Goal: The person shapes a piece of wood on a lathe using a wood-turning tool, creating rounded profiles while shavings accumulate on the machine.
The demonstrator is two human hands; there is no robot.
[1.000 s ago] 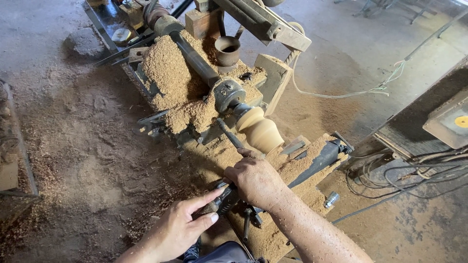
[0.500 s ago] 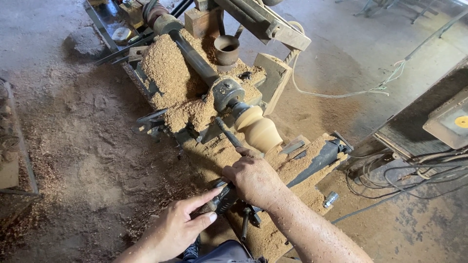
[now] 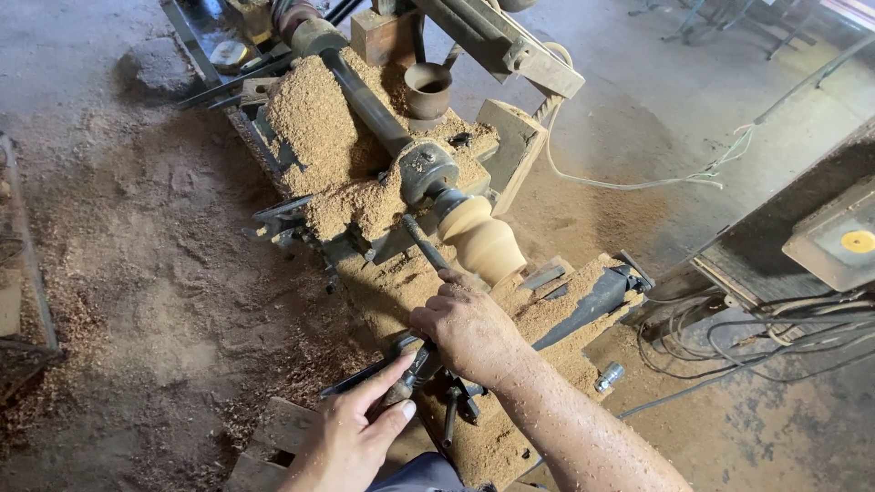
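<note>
Both hands point(image 3: 415, 383) hold a chisel point(image 3: 421, 244) beside the turned wood point(image 3: 483, 244).

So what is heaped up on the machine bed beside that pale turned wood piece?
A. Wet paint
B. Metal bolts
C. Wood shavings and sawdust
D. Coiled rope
C: tan wood shavings lie piled along the lathe bed next to the pale turned wood piece, and more cover the floor on that side.
</note>
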